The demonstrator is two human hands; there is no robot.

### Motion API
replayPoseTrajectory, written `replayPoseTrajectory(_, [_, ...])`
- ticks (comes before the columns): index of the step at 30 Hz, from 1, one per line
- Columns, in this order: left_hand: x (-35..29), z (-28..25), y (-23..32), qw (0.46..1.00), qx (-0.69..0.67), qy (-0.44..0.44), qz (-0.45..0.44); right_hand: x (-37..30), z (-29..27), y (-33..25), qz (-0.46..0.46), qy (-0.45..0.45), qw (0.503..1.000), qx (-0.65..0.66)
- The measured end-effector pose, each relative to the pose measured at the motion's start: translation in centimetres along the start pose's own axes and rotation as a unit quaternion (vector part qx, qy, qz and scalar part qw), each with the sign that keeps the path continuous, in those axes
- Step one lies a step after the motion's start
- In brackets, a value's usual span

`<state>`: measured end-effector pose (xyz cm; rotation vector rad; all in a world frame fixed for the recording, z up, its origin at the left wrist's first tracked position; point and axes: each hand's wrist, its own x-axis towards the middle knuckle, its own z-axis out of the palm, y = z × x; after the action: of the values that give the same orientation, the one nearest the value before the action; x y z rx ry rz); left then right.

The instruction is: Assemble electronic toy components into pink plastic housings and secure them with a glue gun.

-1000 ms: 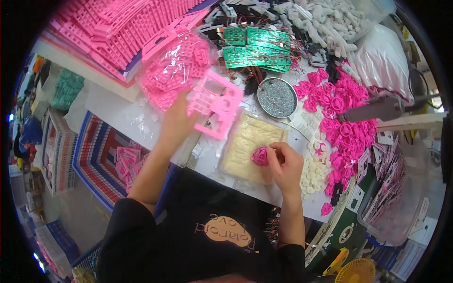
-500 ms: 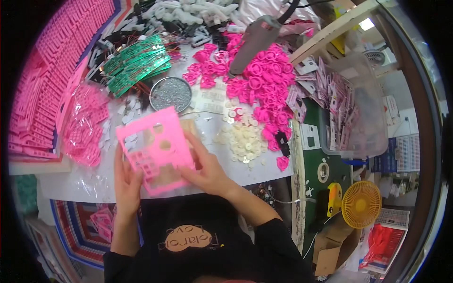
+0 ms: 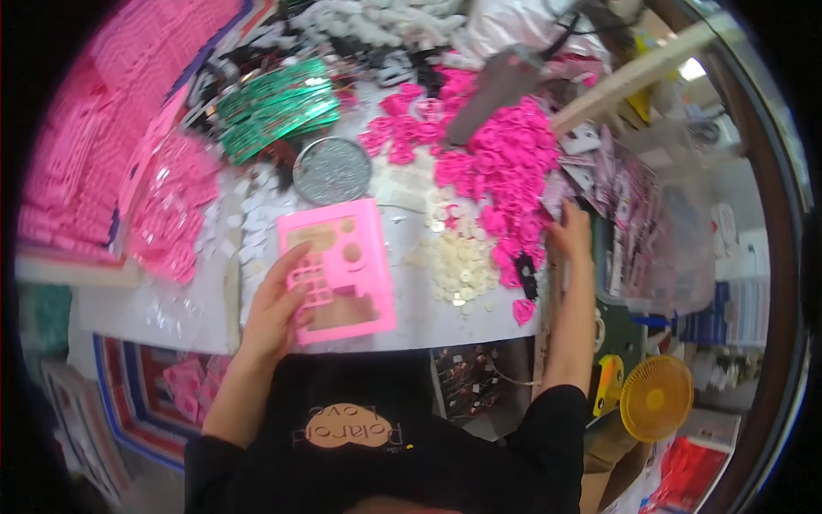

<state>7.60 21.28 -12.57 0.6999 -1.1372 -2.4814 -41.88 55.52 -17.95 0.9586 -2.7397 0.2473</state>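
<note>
My left hand grips a pink plastic casing panel by its left side. The panel lies on the white work surface, or just over it; which one I cannot tell. It has round holes, a large rectangular opening and a grid of small square ones. Far to the right, my right hand reaches beside the heap of small bright pink plastic parts, close to a pile of printed cards. Its thumb and fingers look apart, somewhat blurred, with nothing visible between them.
A round metal dish of small screws stands behind the panel, near green circuit boards. Cream-coloured discs lie to its right. A grey handheld tool hangs over the pink heap. Stacked pink panels fill the left side; a clear bin stands right.
My right hand has let go of the pink panel and swung right to the cards. The panel, now only in my left hand, has turned straighter and flatter. The view has shifted slightly.
</note>
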Motion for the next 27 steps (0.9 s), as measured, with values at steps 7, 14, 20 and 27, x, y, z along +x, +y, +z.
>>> replayPoseTrajectory(7, [-0.2, -0.5, 0.0, 1.0, -0.015, -0.006, -0.013, -2.7, -3.5, 0.3, 0.163, 0.218, 0.913, 0.304])
replayPoseTrajectory(14, [1.3, 0.5, -1.3, 0.975, -0.125, -0.112, -0.143, -10.7, -13.3, -28.6, -0.437, -0.052, 0.847, 0.298])
replayPoseTrajectory(20, [-0.1, 0.4, 0.0, 0.992, -0.058, -0.058, -0.098, -10.0, -10.1, -32.6, -0.273, 0.06, 0.9, 0.334])
replayPoseTrajectory(27, [0.6, -2.1, -3.0, 0.98, 0.142, 0.06, 0.124, -14.6, -4.0, -37.0, 0.107, -0.269, 0.478, 0.829])
